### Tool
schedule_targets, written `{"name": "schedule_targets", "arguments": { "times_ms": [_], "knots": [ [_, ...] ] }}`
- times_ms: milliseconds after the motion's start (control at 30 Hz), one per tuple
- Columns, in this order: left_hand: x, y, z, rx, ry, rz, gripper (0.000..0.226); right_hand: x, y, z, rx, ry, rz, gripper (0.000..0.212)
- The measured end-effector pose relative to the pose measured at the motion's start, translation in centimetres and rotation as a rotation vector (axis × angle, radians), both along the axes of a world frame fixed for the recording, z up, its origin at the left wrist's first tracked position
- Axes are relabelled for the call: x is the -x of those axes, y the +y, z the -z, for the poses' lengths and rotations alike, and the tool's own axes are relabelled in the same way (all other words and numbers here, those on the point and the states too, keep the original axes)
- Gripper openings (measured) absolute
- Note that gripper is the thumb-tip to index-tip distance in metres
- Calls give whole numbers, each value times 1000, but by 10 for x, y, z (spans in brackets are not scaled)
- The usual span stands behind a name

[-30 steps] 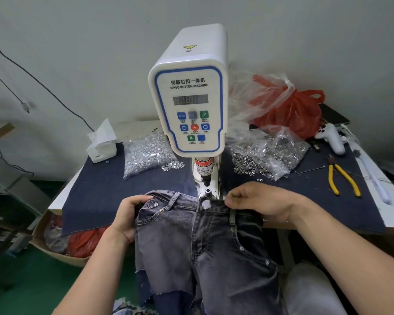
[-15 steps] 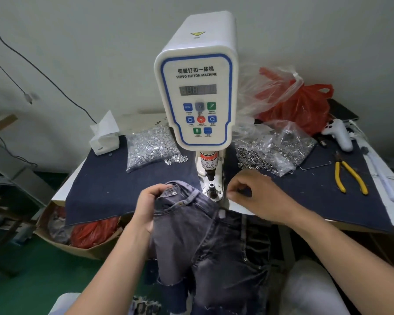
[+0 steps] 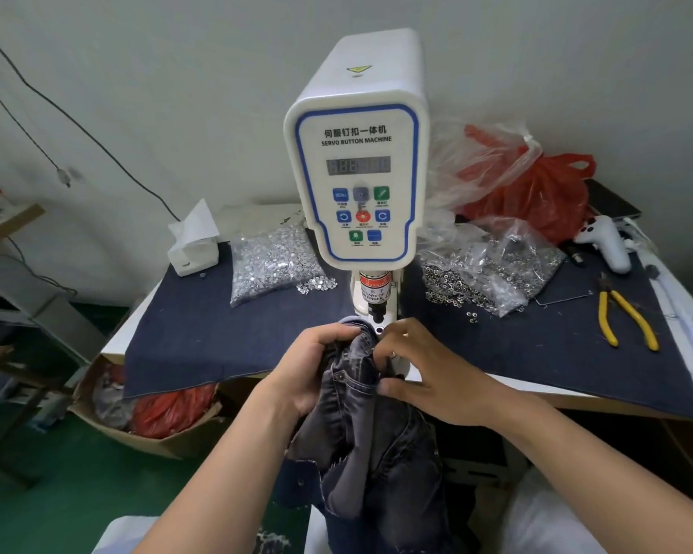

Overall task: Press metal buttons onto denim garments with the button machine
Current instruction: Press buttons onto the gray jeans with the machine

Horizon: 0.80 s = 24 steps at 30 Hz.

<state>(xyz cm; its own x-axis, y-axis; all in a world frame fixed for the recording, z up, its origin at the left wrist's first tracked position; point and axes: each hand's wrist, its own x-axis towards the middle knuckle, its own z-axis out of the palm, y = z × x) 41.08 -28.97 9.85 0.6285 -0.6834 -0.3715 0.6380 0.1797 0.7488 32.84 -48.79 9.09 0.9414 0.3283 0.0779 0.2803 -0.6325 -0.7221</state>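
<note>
- Denim garment (image 3: 361,413): bunched at 6 o'clock of the button machine (image 3: 357,173), waistband crowded against the lower die (image 3: 379,330), legs hanging below the table edge (image 3: 577,401).
- Left hand (image 3: 317,369): clenched round the gathered waistband, at 9 o'clock of the die.
- Right hand (image 3: 421,369): fingertips (image 3: 381,347) pinching the fabric edge, at 5 o'clock of the die and very near it.
- Pinch hazard: fingers close under the punch (image 3: 377,311), as the warning label (image 3: 373,293) cautions; likely if the press cycles before withdrawal.
- Misplaced button: probable if pressed through bunched, folded layers instead of a flat waistband.
- Fabric creep: weight of the hanging legs able to drag the waistband off the die.
- Loading state: no button visible on the die; cannot tell whether a part sits inside it.
- Spill risk: loose buttons (image 3: 317,282) beside the open bag (image 3: 273,261) at 10 o'clock, easily swept off by the garment.
</note>
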Motion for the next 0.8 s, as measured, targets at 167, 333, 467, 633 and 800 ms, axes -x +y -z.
{"name": "schedule_targets", "arguments": {
  "times_ms": [167,333,467,633,800],
  "knots": [
    [-5,10,-2,-181,-259,134,25,5,-7,2,-13,23,-65,26],
    [-16,25,-13,-721,-787,233,18,7,-25,-4,-76,101,-90,18],
    [-3,29,-9,-872,-1218,103,35,7,-31,-9,-230,158,-82,24],
    [44,22,15,-653,-1571,-78,26,4,-31,-9,-264,87,-19,30],
    [52,20,28,-621,-1346,46,12,3,-28,-6,-187,61,-32,26]
  ]
}}
